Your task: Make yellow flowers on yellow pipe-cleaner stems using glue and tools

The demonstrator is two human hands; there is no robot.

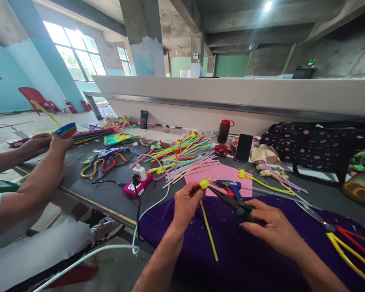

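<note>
My left hand (185,202) pinches a yellow pipe-cleaner flower (204,184) just under its head, and its yellow stem (209,233) hangs down over a purple cloth (231,251). In my right hand (269,225) is a pair of dark-handled scissors (228,199), with the blades reaching left to the flower head. A blue glue gun (231,187) lies on a pink foam sheet (219,174) just behind the scissors.
A heap of coloured pipe cleaners (182,156) covers the table middle. A pink power strip (137,187) with cables, a phone (243,148), a bottle (224,130) and a dotted black bag (316,146) stand around. Another person's hands (44,144) hold coloured strips at the left. More scissors (337,231) lie right.
</note>
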